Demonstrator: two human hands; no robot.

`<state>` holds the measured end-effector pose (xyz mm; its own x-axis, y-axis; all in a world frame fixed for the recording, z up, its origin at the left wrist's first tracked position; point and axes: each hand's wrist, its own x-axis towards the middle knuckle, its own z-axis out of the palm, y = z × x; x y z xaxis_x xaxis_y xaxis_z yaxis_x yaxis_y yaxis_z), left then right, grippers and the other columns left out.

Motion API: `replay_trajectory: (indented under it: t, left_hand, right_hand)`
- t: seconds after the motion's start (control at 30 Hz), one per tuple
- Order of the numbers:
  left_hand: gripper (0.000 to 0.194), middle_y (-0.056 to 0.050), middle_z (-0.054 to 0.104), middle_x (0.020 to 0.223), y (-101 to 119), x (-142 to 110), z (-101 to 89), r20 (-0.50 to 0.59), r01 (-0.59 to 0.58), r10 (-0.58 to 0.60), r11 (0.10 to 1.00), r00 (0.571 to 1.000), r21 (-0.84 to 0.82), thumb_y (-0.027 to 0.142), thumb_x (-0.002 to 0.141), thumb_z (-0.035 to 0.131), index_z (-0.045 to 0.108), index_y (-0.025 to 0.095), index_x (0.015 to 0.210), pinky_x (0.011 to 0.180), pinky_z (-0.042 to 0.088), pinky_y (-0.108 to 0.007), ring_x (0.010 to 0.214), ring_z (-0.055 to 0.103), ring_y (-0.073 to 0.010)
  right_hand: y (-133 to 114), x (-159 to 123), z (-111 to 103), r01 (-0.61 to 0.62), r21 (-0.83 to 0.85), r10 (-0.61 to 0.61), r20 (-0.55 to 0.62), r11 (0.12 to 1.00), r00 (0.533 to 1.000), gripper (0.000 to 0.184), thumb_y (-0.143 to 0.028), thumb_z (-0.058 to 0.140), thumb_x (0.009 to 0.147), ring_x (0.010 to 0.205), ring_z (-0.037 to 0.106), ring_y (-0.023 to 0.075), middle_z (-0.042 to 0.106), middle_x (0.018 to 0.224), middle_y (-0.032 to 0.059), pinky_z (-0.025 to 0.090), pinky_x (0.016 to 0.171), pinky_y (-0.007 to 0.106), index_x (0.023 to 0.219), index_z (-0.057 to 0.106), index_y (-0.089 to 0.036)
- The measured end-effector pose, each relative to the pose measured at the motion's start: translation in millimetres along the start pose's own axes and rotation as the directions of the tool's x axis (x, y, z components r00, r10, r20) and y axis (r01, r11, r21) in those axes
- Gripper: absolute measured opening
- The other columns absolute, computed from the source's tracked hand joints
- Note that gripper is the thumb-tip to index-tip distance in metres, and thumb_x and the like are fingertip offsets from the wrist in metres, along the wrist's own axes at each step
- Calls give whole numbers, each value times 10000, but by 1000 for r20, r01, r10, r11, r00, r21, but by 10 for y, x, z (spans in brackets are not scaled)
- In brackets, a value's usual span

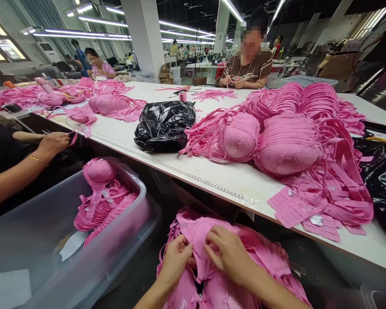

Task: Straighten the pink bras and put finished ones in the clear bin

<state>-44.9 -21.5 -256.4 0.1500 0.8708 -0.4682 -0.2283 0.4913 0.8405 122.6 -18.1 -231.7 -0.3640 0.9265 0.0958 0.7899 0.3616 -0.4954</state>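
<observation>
The bra (197, 234) lies between the hands: the left hand (177, 259) pinches its edge; the right hand (227, 253) rests on it with fingers bent, grip unclear. More bras (270, 264) lie beneath both. The table's (217, 175) edge runs beyond them; leftward, a dark gap (141, 266) separates the left hand from the bin (128, 234).

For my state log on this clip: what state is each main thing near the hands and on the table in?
Left hand, pinching the pink garment
Right hand, fingers bent, touching it
Pink garment, atop other pink pieces
Plastic bin, open, partly filled
Black bag, crumpled; opening not discernible
Bra stack, nested in rows
Pink tags, overlapping
Measuring tape, laid straight
Thread spool, upright
</observation>
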Motion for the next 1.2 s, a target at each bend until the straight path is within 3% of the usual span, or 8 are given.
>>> replay_trajectory:
  t: [0.1,0.23,0.4,0.53,0.77,1.07,1.2]
  left_hand:
    - [334,26,526,640,-21,-24,4,-10,11,-12,999,1000,-30,378,579,761,534,141,643,522,490,-240,560,513,-102]
    - [318,-10,554,690,-28,-48,-37,39,57,-55,998,998,-36,375,601,761,579,131,692,561,502,-258,616,544,-126]
    - [289,-45,578,765,-83,-40,-96,113,90,-80,993,990,-81,332,635,759,603,126,765,604,520,-287,684,576,-152]
    - [279,-55,590,786,-124,-19,-107,106,97,-87,992,991,-87,295,648,759,620,107,801,588,520,-266,676,579,-139]
    - [278,-53,611,776,-130,-1,-90,108,120,-111,990,988,-76,254,627,770,618,104,804,585,510,-251,674,588,-138]
    - [257,-46,621,745,-46,-51,-43,180,133,-108,982,978,-133,243,645,760,583,120,785,609,487,-264,665,577,-140]
    - [243,-9,592,724,-74,-82,-10,123,114,-94,980,988,-162,221,620,767,564,135,723,628,464,-233,691,553,-125]
  right_hand:
    - [-131,-74,233,-7,1,7,-10,1000,1000,67,-229,550,802,677,524,188,570,736,33,337,598,283,747,536,-194]
    - [-121,-97,391,-27,26,27,-3,999,1000,118,-138,479,804,609,521,162,571,681,22,295,552,262,700,502,-188]
    - [-82,-105,374,-96,173,91,38,980,995,129,-118,468,807,626,542,155,599,715,32,310,556,247,698,500,-179]
    - [-92,-143,395,-128,163,122,50,978,991,134,-139,456,832,633,555,168,604,720,39,303,554,257,716,513,-174]
    - [-120,-192,521,-110,78,113,-33,991,993,98,-142,480,820,631,563,185,602,725,43,287,560,270,742,530,-177]
    - [-170,-223,442,-19,314,57,-113,949,992,151,-164,396,850,612,522,158,568,709,39,328,552,250,720,468,-186]
    - [-208,-237,434,6,349,35,-111,937,993,154,-165,386,852,616,510,155,551,705,40,343,556,251,714,451,-188]
